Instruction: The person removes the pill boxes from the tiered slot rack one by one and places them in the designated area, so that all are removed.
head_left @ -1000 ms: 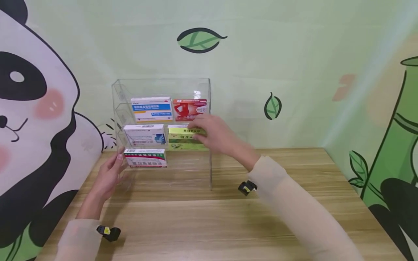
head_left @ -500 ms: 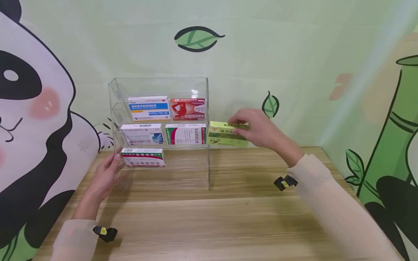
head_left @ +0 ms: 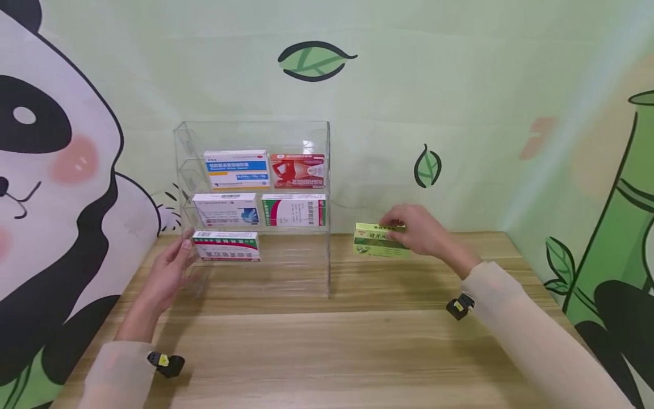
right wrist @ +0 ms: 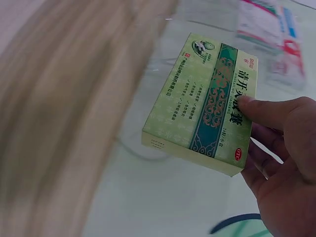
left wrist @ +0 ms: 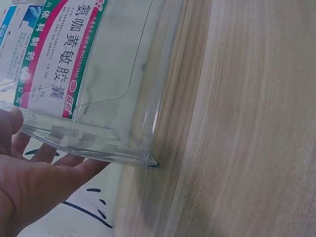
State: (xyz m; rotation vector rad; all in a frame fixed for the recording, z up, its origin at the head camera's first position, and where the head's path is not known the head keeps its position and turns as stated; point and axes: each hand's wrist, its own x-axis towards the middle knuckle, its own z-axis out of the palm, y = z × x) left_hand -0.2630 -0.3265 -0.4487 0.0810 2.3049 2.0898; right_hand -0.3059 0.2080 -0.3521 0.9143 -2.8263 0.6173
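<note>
- The right hand [head_left: 419, 233] is pinching a green box [head_left: 380, 240], with its thumb [right wrist: 269, 111] lying on the printed face and the other fingers curling behind the box.
- The green box is sitting low over the wooden surface [head_left: 357, 346], to the right of a clear rack [head_left: 327, 170] and apart from it; whether it is touching the wood cannot be told.
- The left hand [head_left: 166, 278] is resting against the rack's left end, with its fingers [left wrist: 64, 165] lying straight and slightly spread along the clear wall.
- Just beside those fingers, a white box with a red and green band [head_left: 227, 246] is lying in the rack's lowest tier.
- Above it, a white and blue box [head_left: 225, 210] and a white, red and green box [head_left: 293, 209] are standing in the middle tier.
- A blue and white box [head_left: 237, 168] and a red box [head_left: 297, 170] are standing in the top tier.
- Behind everything, a wall painted with a panda [head_left: 46, 170] and leaves is filling the background.
</note>
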